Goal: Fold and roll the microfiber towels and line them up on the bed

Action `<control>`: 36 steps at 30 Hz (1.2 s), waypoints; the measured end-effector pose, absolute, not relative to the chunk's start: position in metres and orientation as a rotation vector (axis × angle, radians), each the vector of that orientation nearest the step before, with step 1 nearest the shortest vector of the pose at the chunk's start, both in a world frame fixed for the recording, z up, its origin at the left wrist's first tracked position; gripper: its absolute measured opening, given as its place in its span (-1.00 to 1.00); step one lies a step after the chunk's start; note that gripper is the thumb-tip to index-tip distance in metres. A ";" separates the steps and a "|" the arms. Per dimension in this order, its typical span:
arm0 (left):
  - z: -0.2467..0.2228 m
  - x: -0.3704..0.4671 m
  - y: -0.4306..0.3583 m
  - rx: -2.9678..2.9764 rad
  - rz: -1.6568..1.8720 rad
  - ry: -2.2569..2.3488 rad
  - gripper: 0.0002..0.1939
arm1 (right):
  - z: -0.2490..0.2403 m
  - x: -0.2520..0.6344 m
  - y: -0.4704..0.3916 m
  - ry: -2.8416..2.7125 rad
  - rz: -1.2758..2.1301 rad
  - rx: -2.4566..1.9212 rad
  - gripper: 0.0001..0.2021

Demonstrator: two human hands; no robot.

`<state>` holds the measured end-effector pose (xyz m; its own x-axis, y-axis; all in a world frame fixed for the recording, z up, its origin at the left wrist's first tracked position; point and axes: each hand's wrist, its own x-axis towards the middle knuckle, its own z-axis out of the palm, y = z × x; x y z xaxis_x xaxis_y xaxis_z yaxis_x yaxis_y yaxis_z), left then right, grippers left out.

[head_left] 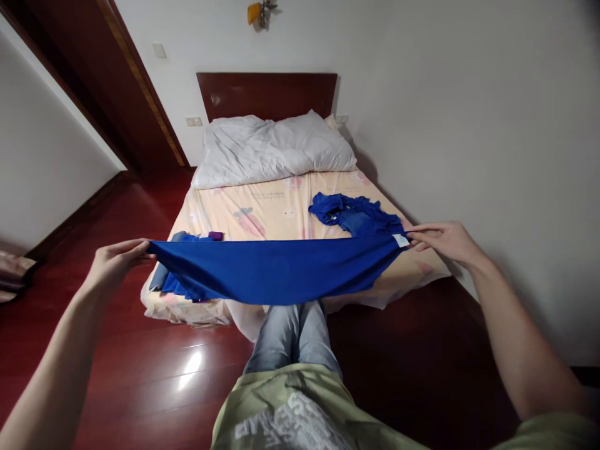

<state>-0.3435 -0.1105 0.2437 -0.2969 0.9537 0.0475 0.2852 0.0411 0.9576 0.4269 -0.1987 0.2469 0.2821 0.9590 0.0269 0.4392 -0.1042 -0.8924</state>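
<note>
A blue cloth is stretched out wide in the air in front of my legs, its top edge nearly straight and its lower part sagging. My left hand pinches its left corner. At the opposite corner, beside a small white label, my right hand pinches the fabric. Beyond the cloth, a crumpled heap of blue cloth lies on the right of the bed. Partly hidden behind the left end are folded blue and grey-blue cloths and a small purple piece.
The bed has a peach printed sheet and a dark wooden headboard. A white quilt is bunched at its head. Dark red wooden floor surrounds it, with a white wall close on the right and a door at back left.
</note>
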 end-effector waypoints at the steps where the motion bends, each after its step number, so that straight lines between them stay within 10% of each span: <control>1: 0.237 -0.340 -0.102 1.253 1.267 1.644 -0.35 | 0.243 0.425 -0.188 -1.265 0.770 -1.693 -0.41; 20: 0.170 -0.292 0.058 1.334 1.723 1.390 -0.57 | 0.171 0.429 -0.022 -1.120 0.341 -1.369 -0.79; 36: -0.047 -0.266 -0.064 1.192 0.722 2.229 -0.61 | -0.068 0.369 -0.107 -0.710 0.483 -1.815 -0.84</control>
